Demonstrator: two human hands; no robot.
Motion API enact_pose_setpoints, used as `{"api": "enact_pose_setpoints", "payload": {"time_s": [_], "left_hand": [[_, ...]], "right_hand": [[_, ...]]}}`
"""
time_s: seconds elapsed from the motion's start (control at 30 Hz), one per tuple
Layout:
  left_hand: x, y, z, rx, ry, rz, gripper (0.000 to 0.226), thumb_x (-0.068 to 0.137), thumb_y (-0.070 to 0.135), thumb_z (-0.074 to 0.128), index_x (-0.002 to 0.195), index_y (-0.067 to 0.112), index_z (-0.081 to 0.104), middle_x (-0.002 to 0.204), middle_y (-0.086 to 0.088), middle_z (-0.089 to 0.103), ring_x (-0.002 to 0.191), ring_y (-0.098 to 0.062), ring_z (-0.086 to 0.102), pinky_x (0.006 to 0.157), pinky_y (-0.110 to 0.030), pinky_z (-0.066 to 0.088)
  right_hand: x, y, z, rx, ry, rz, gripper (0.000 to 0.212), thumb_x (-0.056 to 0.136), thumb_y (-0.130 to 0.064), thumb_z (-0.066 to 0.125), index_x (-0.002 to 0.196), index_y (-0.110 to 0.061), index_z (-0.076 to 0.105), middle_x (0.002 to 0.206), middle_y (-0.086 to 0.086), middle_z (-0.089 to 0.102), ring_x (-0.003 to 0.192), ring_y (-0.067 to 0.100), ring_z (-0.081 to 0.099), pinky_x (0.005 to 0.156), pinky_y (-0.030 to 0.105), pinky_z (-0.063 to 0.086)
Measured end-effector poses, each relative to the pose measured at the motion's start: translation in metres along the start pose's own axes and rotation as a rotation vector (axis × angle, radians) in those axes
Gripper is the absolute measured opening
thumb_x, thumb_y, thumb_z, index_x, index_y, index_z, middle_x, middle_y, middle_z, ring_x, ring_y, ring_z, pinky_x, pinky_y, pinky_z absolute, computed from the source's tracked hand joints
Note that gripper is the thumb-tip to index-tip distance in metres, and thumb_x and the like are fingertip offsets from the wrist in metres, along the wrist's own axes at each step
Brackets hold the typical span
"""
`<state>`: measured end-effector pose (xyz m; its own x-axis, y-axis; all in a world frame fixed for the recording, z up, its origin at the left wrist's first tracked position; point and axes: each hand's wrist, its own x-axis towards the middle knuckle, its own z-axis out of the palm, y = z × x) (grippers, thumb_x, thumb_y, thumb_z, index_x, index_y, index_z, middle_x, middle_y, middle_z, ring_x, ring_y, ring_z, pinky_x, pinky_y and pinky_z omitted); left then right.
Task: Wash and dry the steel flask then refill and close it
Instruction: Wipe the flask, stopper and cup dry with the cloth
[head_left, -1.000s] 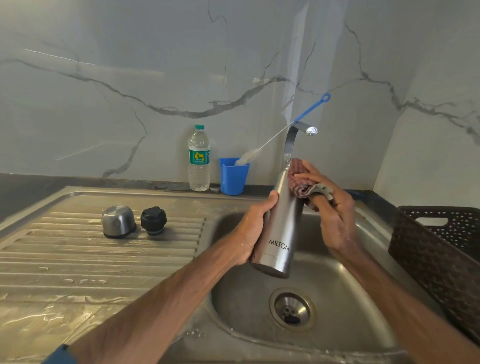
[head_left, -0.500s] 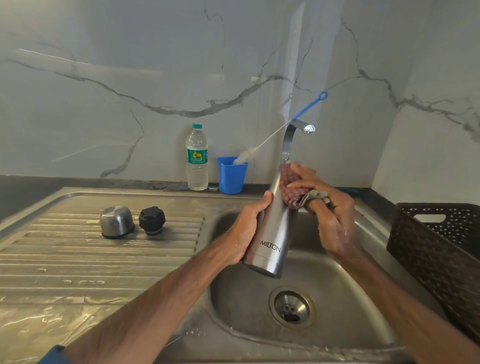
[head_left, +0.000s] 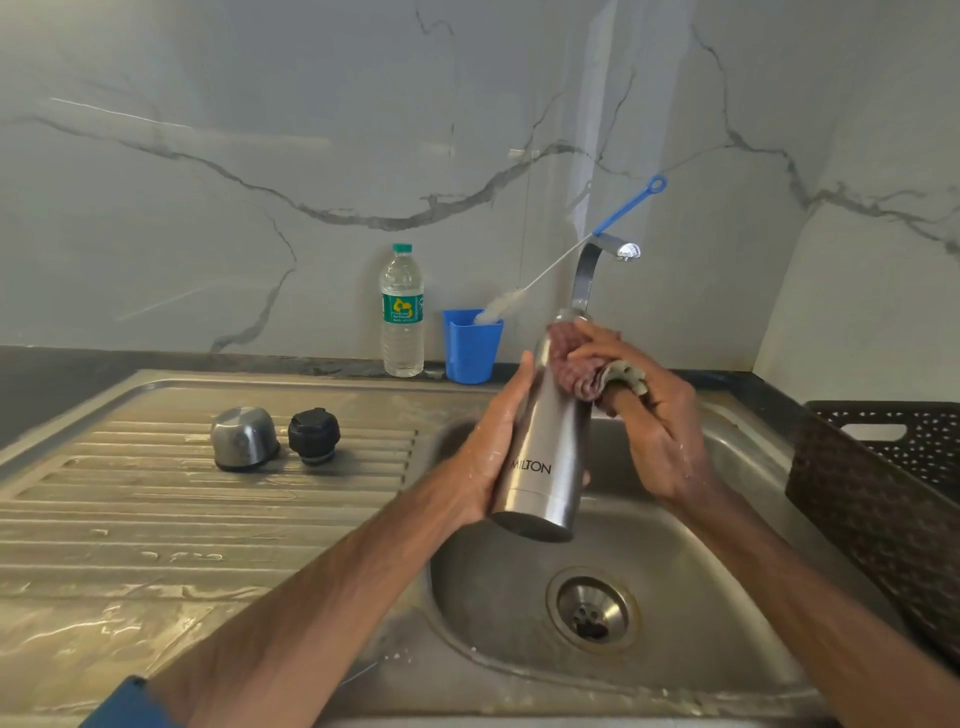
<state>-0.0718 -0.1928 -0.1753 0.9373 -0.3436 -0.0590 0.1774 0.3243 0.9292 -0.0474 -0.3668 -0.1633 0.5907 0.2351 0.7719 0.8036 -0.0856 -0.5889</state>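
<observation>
Mid-wash, we judge: our left hand (head_left: 493, 457) grips the flask (head_left: 550, 441), our right hand (head_left: 660, 431) clutches a cloth (head_left: 571, 364) against its neck; rinsing next.

White marble-look wall (head_left: 234, 156), grey veins, corner at right. Dark tabletop (head_left: 52, 376) strip below. Steel sink (head_left: 509, 613) with ribbed drainboard (head_left: 182, 519), wet. Soft even light, faint glare on wall.
</observation>
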Motion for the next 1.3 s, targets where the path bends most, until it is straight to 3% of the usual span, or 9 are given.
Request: {"api": "enact_pose_setpoints", "payload": {"time_s": [0.13, 0.2, 0.4, 0.53, 0.77, 0.97, 1.1, 1.2, 1.3], "left_hand": [[-0.001, -0.001, 0.004, -0.048, -0.02, -0.033, 0.089, 0.087, 0.079, 0.06, 0.132, 0.002, 0.061, 0.092, -0.018, 0.069, 0.078, -0.035, 0.07, 0.082, -0.047, 0.059], [0.004, -0.001, 0.0, -0.097, 0.027, -0.013, 0.089, 0.087, 0.078, 0.061, 0.134, 0.003, 0.062, 0.096, -0.018, 0.07, 0.08, -0.033, 0.07, 0.085, -0.046, 0.057], [0.006, 0.014, -0.029, -0.224, 0.1, 0.019, 0.082, 0.095, 0.077, 0.045, 0.127, 0.006, 0.071, 0.11, -0.018, 0.074, 0.086, -0.03, 0.073, 0.073, -0.036, 0.061], [-0.002, 0.026, -0.039, -0.32, 0.146, -0.012, 0.087, 0.093, 0.08, 0.044, 0.112, -0.001, 0.071, 0.09, -0.015, 0.075, 0.072, -0.03, 0.075, 0.073, -0.038, 0.058], [0.001, 0.026, -0.038, -0.349, 0.232, -0.014, 0.088, 0.098, 0.077, 0.035, 0.122, -0.002, 0.066, 0.089, -0.017, 0.077, 0.071, -0.029, 0.077, 0.063, -0.035, 0.061], [0.013, 0.02, -0.024, -0.296, 0.286, 0.031, 0.069, 0.106, 0.065, 0.033, 0.124, 0.008, 0.068, 0.098, -0.018, 0.077, 0.078, -0.03, 0.076, 0.064, -0.035, 0.061], [0.011, 0.027, -0.026, -0.333, 0.232, -0.005, 0.086, 0.102, 0.072, 0.029, 0.13, 0.0, 0.066, 0.106, -0.02, 0.077, 0.089, -0.032, 0.076, 0.078, -0.041, 0.058], [0.011, 0.029, -0.036, -0.386, 0.267, -0.034, 0.086, 0.101, 0.074, 0.034, 0.12, -0.004, 0.065, 0.076, -0.012, 0.073, 0.064, -0.025, 0.074, 0.059, -0.03, 0.059], [0.01, 0.027, -0.035, -0.291, 0.294, -0.026, 0.084, 0.101, 0.074, 0.03, 0.117, 0.001, 0.069, 0.082, -0.012, 0.076, 0.069, -0.026, 0.075, 0.06, -0.031, 0.061]], "right_hand": [[0.004, -0.002, -0.005, 0.052, 0.051, 0.07, 0.035, 0.101, 0.011, 0.047, 0.12, -0.008, 0.07, 0.15, -0.001, 0.059, 0.137, 0.019, 0.056, 0.088, 0.029, 0.055], [0.0, -0.008, 0.0, 0.111, 0.01, 0.058, 0.035, 0.096, 0.008, 0.047, 0.116, -0.009, 0.071, 0.147, -0.002, 0.061, 0.137, 0.022, 0.056, 0.088, 0.02, 0.051], [-0.016, -0.022, 0.026, 0.274, -0.195, 0.109, 0.037, 0.086, 0.005, 0.049, 0.112, -0.001, 0.074, 0.144, 0.002, 0.064, 0.145, 0.016, 0.048, 0.113, 0.031, 0.046], [-0.022, -0.023, 0.036, 0.265, -0.294, 0.076, 0.044, 0.079, 0.012, 0.047, 0.11, 0.0, 0.076, 0.142, 0.006, 0.066, 0.145, 0.02, 0.049, 0.122, 0.054, 0.035], [-0.024, -0.021, 0.034, 0.213, -0.265, -0.034, 0.037, 0.085, -0.002, 0.049, 0.111, 0.009, 0.073, 0.14, 0.017, 0.065, 0.142, 0.031, 0.053, 0.121, 0.052, 0.037], [-0.018, -0.018, 0.027, 0.262, -0.131, 0.074, 0.028, 0.101, 0.01, 0.048, 0.12, 0.004, 0.067, 0.146, 0.008, 0.061, 0.138, 0.017, 0.056, 0.094, 0.031, 0.058], [-0.024, -0.022, 0.028, 0.262, -0.175, 0.004, 0.034, 0.085, 0.007, 0.047, 0.111, 0.007, 0.07, 0.146, 0.013, 0.061, 0.143, 0.024, 0.052, 0.109, 0.038, 0.051], [-0.027, -0.021, 0.036, 0.217, -0.238, -0.105, 0.038, 0.078, -0.002, 0.047, 0.104, 0.008, 0.074, 0.138, 0.018, 0.066, 0.143, 0.032, 0.052, 0.121, 0.049, 0.038], [-0.025, -0.016, 0.036, 0.154, -0.218, -0.091, 0.037, 0.082, 0.0, 0.046, 0.105, 0.006, 0.074, 0.137, 0.015, 0.068, 0.142, 0.03, 0.053, 0.121, 0.053, 0.037]]}}
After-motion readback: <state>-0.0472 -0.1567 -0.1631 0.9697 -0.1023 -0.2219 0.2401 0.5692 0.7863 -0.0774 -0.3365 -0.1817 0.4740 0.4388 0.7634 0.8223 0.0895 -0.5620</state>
